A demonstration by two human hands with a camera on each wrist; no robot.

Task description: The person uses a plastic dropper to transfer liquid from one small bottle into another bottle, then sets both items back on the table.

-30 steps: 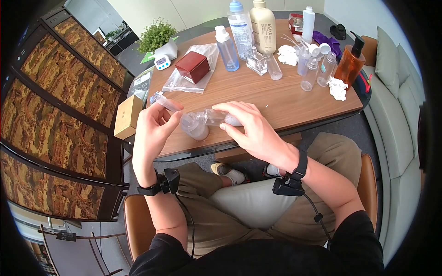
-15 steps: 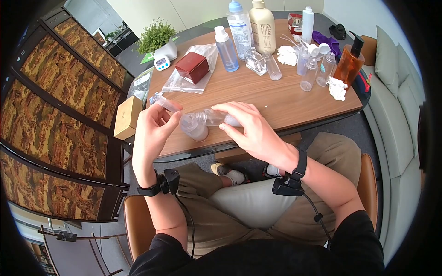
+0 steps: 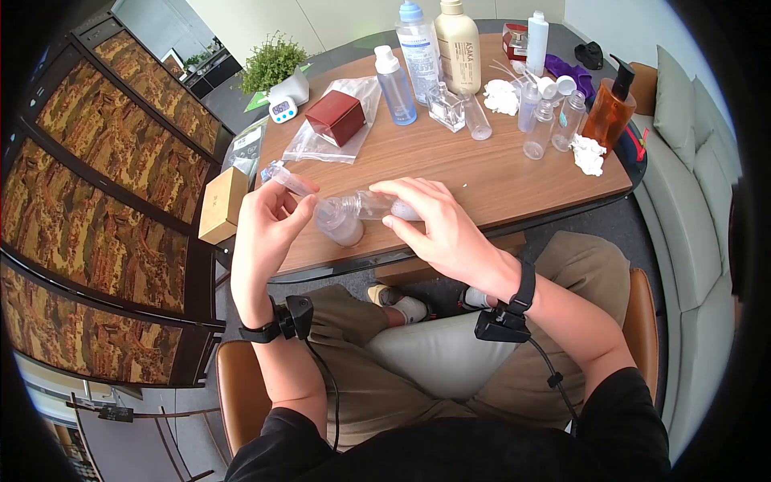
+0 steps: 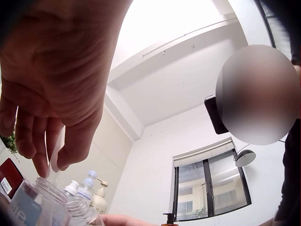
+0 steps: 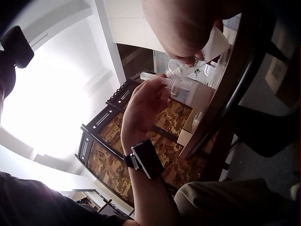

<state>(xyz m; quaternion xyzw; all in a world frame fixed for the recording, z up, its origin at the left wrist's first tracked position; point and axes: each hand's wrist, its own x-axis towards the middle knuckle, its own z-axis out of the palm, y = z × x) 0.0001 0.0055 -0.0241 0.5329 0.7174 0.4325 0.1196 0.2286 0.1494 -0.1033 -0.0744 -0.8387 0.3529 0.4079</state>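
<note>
The left hand (image 3: 271, 229) pinches a slim clear tube (image 3: 293, 182) between thumb and fingers, just above the mouth of a wide clear bottle (image 3: 340, 225) near the table's front edge. In the left wrist view the thumb and fingertips of this hand (image 4: 56, 94) hang over the open bottle neck (image 4: 49, 190). The right hand (image 3: 446, 229) grips a tilted clear bottle (image 3: 373, 206), its neck pointing left beside the wide bottle's mouth. From the right wrist view, the tube (image 5: 153, 78) slants in the left hand (image 5: 143, 106); whether the two bottles touch is unclear.
Behind the hands on the table (image 3: 418, 161) are a dark red box (image 3: 335, 117) on a plastic bag, a blue bottle (image 3: 397, 92) and a glass cube bottle (image 3: 446, 108). Several small bottles, crumpled tissue (image 3: 589, 154) and an amber pump bottle (image 3: 610, 116) stand or lie at right; a cardboard box (image 3: 224, 206) is at left.
</note>
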